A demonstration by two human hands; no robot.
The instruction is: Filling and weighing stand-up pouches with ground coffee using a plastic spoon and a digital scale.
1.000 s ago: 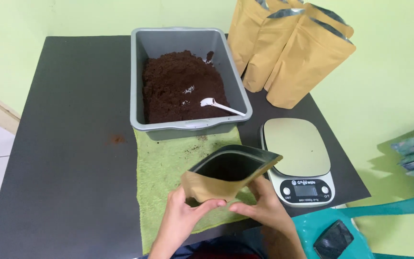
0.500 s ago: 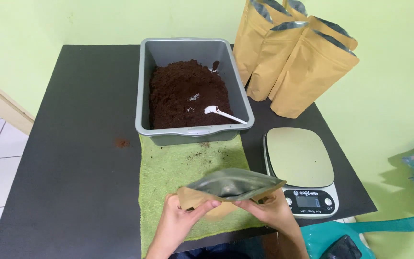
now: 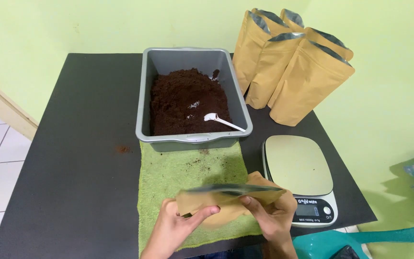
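Since a second ago, the brown paper pouch [image 3: 226, 201] has tipped from mouth-up and gaping to nearly flat, its mouth now a thin dark slit facing the camera, and both hands have come closer together around it. The left hand [image 3: 176, 230] grips the pouch's left end, thumb on top and fingers curled beneath. The right hand [image 3: 274, 216] closes on the right end, fingers wrapped over the front. The pouch is held between them, just above the near edge of the black tabletop [image 3: 73, 144], over the near part of a green cloth [image 3: 188, 172].

The cloth runs from the near edge towards the middle of the tabletop. At its far end sits a grey plastic tub [image 3: 192, 139] filled with dark brown powder [image 3: 183, 100]; a small white scoop [image 3: 221, 121] rests in the powder with its handle on the tub's near right rim. Near the right hand, towards the near right corner, stands a digital kitchen scale [image 3: 298, 168]. At the far right corner, several upright brown pouches [image 3: 293, 67] stand clustered, mouths open.
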